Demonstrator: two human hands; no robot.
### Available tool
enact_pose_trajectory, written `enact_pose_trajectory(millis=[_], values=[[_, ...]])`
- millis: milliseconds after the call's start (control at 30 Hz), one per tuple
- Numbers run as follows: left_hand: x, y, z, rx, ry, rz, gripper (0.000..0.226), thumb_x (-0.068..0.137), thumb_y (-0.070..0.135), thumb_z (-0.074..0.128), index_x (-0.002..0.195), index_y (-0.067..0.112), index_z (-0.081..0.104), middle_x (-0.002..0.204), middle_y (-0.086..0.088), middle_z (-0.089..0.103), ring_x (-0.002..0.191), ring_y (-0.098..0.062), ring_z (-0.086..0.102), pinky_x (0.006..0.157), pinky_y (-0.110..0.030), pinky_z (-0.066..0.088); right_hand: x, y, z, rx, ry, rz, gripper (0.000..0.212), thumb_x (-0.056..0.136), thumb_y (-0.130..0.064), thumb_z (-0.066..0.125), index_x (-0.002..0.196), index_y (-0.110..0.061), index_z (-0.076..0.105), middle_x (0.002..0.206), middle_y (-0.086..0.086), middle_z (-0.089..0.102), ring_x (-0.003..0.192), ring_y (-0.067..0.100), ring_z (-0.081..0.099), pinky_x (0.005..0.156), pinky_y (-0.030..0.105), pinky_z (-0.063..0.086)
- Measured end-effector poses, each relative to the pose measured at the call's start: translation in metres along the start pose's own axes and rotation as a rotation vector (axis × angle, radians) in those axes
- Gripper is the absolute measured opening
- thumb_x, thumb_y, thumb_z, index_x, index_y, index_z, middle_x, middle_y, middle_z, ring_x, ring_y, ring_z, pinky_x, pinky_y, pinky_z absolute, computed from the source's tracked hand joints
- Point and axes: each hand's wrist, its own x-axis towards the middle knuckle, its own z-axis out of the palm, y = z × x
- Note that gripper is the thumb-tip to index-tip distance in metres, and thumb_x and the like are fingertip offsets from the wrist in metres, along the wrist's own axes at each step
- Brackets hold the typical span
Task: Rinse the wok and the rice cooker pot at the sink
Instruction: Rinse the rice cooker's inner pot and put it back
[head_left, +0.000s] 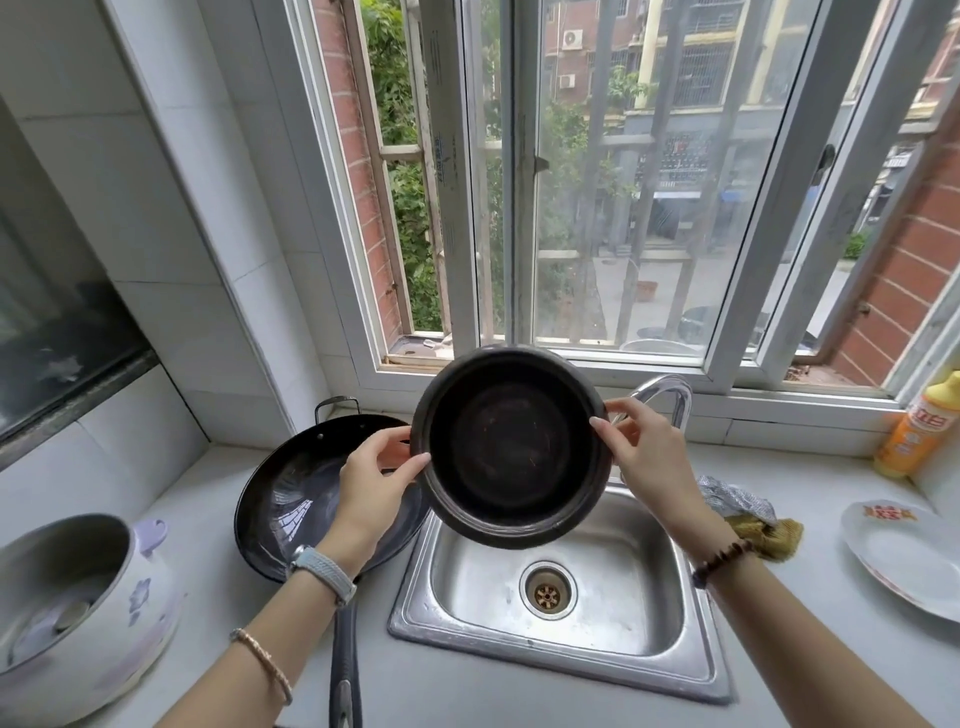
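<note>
Grips rice cooker pot (511, 447) by opposite sides of the rim: left hand (374, 483) pinching the left edge, right hand (649, 457) pinching the right. Holds it in the air, tipped up, mouth toward the camera, above the back of the sink (519, 656), just in front of the faucet (670, 397). No running water seen. Leaves wok (291, 499) on the worktop (467, 696) against the sink's left edge, long handle pointing to the front edge, under the left forearm, so nearer the left hand. Probably next: lower pot under the spout, just behind the right hand.
</note>
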Motion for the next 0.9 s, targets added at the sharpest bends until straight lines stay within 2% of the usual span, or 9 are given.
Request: enact_pose_trajectory(millis=[100, 233, 333, 433, 533, 600, 700, 800, 900], values=[[-0.007, -0.001, -0.005, -0.014, -0.026, -0.082, 0.026, 0.082, 0.011, 0.075, 0.107, 0.017, 0.072, 0.093, -0.004, 0.072, 0.092, -0.018, 0.067, 0.086, -0.031, 0.055, 0.001, 0.004, 0.0, -0.035, -0.048, 0.054, 0.015, 0.088, -0.031, 0.068, 0.096, -0.019, 0.07, 0.071, -0.001, 0.068, 0.066, 0.013, 0.063, 0.064, 0.023, 0.044], [-0.022, -0.001, -0.016, -0.096, -0.055, -0.201, 0.017, 0.084, 0.007, 0.072, 0.095, 0.021, 0.072, 0.095, -0.012, 0.073, 0.087, -0.015, 0.068, 0.073, -0.016, 0.054, -0.001, 0.011, 0.01, 0.138, -0.211, 0.184, 0.022, 0.088, -0.028, 0.068, 0.098, -0.009, 0.073, 0.075, 0.01, 0.072, 0.058, 0.017, 0.064, 0.063, 0.032, 0.059], [-0.035, -0.007, -0.029, -0.114, -0.046, -0.268, 0.017, 0.085, 0.007, 0.07, 0.102, 0.011, 0.073, 0.096, -0.011, 0.074, 0.088, -0.015, 0.07, 0.073, -0.015, 0.054, -0.006, 0.008, 0.022, 0.25, -0.303, 0.226, 0.022, 0.091, -0.018, 0.064, 0.103, -0.001, 0.071, 0.084, 0.019, 0.071, 0.064, 0.018, 0.059, 0.05, 0.019, 0.053], [-0.052, -0.014, -0.045, -0.179, 0.013, -0.352, 0.019, 0.086, 0.006, 0.069, 0.105, 0.004, 0.071, 0.088, -0.006, 0.075, 0.082, -0.017, 0.071, 0.072, -0.02, 0.055, -0.011, -0.001, 0.038, 0.291, -0.391, 0.246, 0.017, 0.094, -0.017, 0.06, 0.1, -0.005, 0.07, 0.082, 0.013, 0.068, 0.063, 0.013, 0.056, 0.048, 0.012, 0.049], [-0.071, -0.017, -0.062, -0.208, 0.1, -0.394, 0.02, 0.086, 0.002, 0.068, 0.105, 0.0, 0.068, 0.08, -0.004, 0.072, 0.065, -0.006, 0.067, 0.061, -0.015, 0.052, -0.017, -0.007, 0.055, 0.289, -0.46, 0.252, 0.017, 0.093, -0.019, 0.061, 0.101, -0.007, 0.071, 0.08, 0.008, 0.067, 0.063, 0.015, 0.055, 0.058, 0.023, 0.051], [-0.086, -0.02, -0.078, -0.193, 0.161, -0.421, 0.024, 0.085, 0.004, 0.069, 0.108, 0.0, 0.067, 0.087, -0.006, 0.072, 0.07, -0.005, 0.067, 0.068, -0.019, 0.056, -0.023, -0.015, 0.069, 0.296, -0.518, 0.243, 0.015, 0.093, -0.019, 0.062, 0.099, -0.009, 0.071, 0.077, 0.005, 0.066, 0.063, 0.016, 0.053, 0.061, 0.025, 0.05], [-0.108, -0.026, -0.108, -0.202, 0.233, -0.461, 0.03, 0.087, 0.006, 0.068, 0.116, -0.002, 0.065, 0.105, -0.013, 0.071, 0.088, -0.017, 0.067, 0.083, -0.025, 0.057, -0.037, -0.037, 0.091, 0.326, -0.588, 0.228, 0.012, 0.093, -0.016, 0.061, 0.1, -0.012, 0.069, 0.072, 0.003, 0.062, 0.058, 0.013, 0.05, 0.05, 0.014, 0.048], [-0.126, -0.029, -0.139, -0.215, 0.323, -0.458, 0.025, 0.091, 0.003, 0.062, 0.114, -0.004, 0.065, 0.103, -0.015, 0.07, 0.09, -0.021, 0.067, 0.083, -0.027, 0.058, -0.051, -0.06, 0.113, 0.361, -0.655, 0.221, 0.011, 0.093, -0.016, 0.061, 0.1, -0.011, 0.068, 0.07, 0.002, 0.061, 0.052, 0.008, 0.053, 0.048, 0.011, 0.048], [-0.14, -0.033, -0.175, -0.228, 0.389, -0.44, 0.021, 0.094, 0.001, 0.057, 0.112, -0.002, 0.065, 0.096, -0.012, 0.071, 0.081, -0.017, 0.07, 0.077, -0.023, 0.058, -0.066, -0.085, 0.137, 0.419, -0.747, 0.211, 0.015, 0.093, -0.016, 0.061, 0.102, -0.009, 0.07, 0.072, 0.007, 0.061, 0.055, 0.011, 0.055, 0.06, 0.021, 0.054]])
